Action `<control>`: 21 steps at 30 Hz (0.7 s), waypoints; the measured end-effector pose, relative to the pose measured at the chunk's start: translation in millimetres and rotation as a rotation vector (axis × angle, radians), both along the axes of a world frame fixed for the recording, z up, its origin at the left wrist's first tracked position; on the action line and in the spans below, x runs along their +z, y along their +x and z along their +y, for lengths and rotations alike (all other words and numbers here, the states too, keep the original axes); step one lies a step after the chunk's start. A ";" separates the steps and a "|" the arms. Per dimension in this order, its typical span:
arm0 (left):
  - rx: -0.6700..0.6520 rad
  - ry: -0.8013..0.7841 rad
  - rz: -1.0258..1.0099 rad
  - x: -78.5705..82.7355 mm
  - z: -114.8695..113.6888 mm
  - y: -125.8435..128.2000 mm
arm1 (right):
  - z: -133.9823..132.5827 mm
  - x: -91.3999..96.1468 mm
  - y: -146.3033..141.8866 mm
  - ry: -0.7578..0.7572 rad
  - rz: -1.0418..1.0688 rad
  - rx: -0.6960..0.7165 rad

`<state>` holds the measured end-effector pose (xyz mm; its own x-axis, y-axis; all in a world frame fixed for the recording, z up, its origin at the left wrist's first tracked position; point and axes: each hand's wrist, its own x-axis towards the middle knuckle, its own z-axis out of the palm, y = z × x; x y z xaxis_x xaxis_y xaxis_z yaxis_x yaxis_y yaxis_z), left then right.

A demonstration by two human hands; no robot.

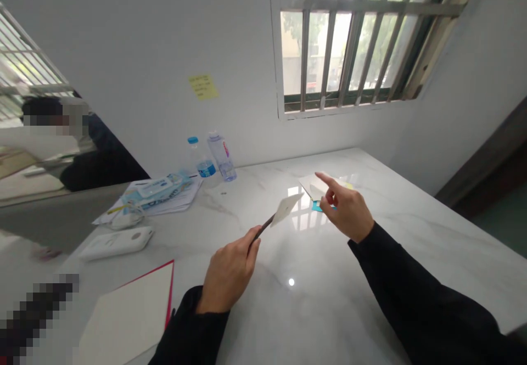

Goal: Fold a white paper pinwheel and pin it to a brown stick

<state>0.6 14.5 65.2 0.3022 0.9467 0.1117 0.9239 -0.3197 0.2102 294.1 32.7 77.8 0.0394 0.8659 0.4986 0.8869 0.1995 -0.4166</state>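
Note:
My left hand (230,271) is closed around a dark, thin-handled tool (262,230) with a flat cream piece (287,209) at its far end; the frame does not show what kind of tool it is. My right hand (348,208) is over the table to the right, index finger stretched out, thumb apart from it and the other fingers curled, holding nothing that I can see. Behind and below its fingers lie a pale flat card (309,185) and a small bright-blue piece (316,206), both partly hidden by the hand. I cannot tell whether the fingers touch them.
A cream board with red edges (132,310) lies at front left. Beyond it are a white device (117,243), papers (181,203) under a blue-white pack (158,188), and two plastic bottles (205,162) by the wall. A barred window (329,46) is above. Another person (78,140) sits at left.

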 end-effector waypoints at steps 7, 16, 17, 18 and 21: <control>0.032 0.006 0.012 3.0 -2.1 -1.6 | 1.2 -23.7 -13.5 -0.212 -0.155 -0.023; 0.032 0.002 0.005 8.6 -2.8 -2.1 | 0.1 -33.3 -12.5 -0.097 -0.137 0.059; 0.033 0.000 0.007 9.1 -2.8 -2.0 | 0.8 -31.2 -12.5 -0.160 -0.160 0.045; 0.036 0.001 0.009 9.4 -2.7 -2.0 | 0.8 -28.0 -12.2 -0.165 -0.152 0.017; 0.034 0.016 0.014 8.1 -2.3 -2.1 | -2.9 -16.2 -13.6 0.066 0.022 -0.092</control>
<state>-1.6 12.2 73.3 0.2717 0.9545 0.1231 0.9370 -0.2915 0.1925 280.5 29.8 61.7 0.1288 0.8233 0.5529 0.8936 0.1454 -0.4246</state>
